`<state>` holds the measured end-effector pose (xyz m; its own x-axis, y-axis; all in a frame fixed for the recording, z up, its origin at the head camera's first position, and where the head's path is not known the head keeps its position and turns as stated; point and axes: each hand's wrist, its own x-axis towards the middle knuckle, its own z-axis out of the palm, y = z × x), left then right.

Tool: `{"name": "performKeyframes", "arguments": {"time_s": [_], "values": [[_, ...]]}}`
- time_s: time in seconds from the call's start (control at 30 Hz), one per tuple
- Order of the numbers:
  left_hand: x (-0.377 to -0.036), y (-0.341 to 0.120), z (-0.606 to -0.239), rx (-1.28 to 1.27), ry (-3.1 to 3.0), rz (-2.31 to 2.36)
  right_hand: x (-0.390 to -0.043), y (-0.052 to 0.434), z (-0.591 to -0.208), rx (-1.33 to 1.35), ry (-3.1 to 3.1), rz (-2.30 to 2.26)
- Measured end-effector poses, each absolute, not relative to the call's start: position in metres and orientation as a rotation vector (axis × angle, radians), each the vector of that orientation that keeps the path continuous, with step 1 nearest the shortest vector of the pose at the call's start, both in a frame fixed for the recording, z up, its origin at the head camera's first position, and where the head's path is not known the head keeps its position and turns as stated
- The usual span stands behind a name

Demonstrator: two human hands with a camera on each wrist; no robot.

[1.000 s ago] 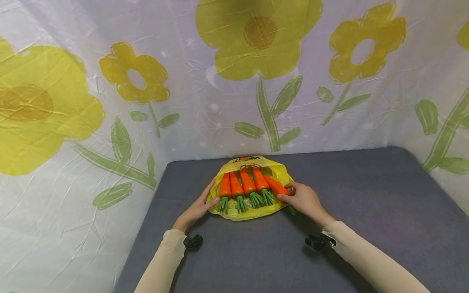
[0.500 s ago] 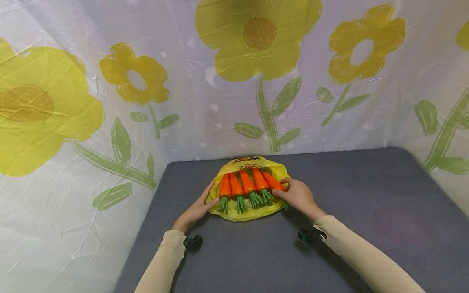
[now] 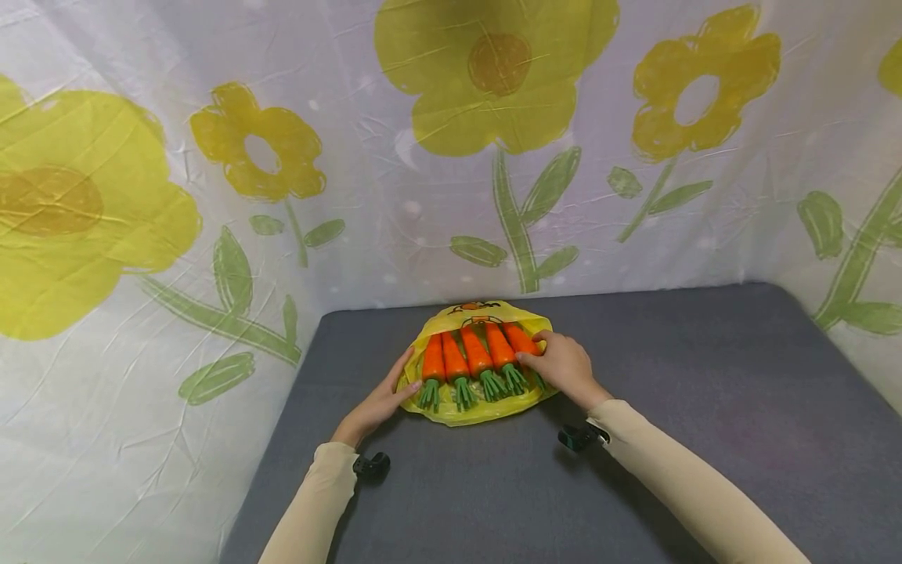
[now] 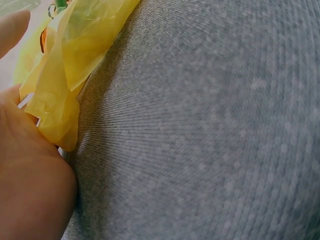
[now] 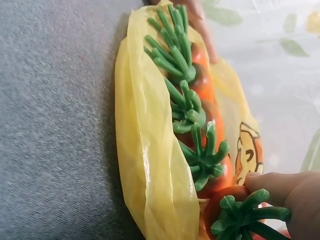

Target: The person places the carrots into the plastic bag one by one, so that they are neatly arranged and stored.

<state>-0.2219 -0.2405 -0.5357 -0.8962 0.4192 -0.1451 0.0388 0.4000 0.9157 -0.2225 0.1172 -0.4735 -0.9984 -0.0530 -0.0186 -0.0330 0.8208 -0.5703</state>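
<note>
A yellow plastic bag (image 3: 486, 412) with a printed cartoon lies on its side, its mouth towards me. Several toy carrots (image 3: 478, 352) lie side by side in it, green tops facing out. My left hand (image 3: 377, 403) holds the bag's left edge, thumb over the rim; in the left wrist view yellow film (image 4: 57, 95) lies between thumb and fingers. My right hand (image 3: 566, 368) grips the rightmost carrot (image 3: 520, 339), whose tip lies within the bag. In the right wrist view its green top (image 5: 242, 217) shows beside my thumb. My right fingertips are partly hidden.
A dark grey cloth-covered table (image 3: 479, 493) lies beneath everything. Behind it hangs a white curtain (image 3: 395, 204) with yellow flowers, close to the bag's far side. Small black devices sit on the left wrist (image 3: 371, 468) and right wrist (image 3: 579, 437).
My right hand has moved left and slightly away from me, sliding the rightmost carrot deeper into the bag beside the others. My left hand has stayed at the bag's edge.
</note>
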Motion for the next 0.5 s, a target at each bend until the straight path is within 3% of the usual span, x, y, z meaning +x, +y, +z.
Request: {"name": "performKeyframes", "arguments": {"time_s": [0.5], "values": [[-0.222, -0.240, -0.534, 0.383, 2.327, 1.467, -0.239, 0.109, -0.475, -0.051, 3.008, -0.859]]}}
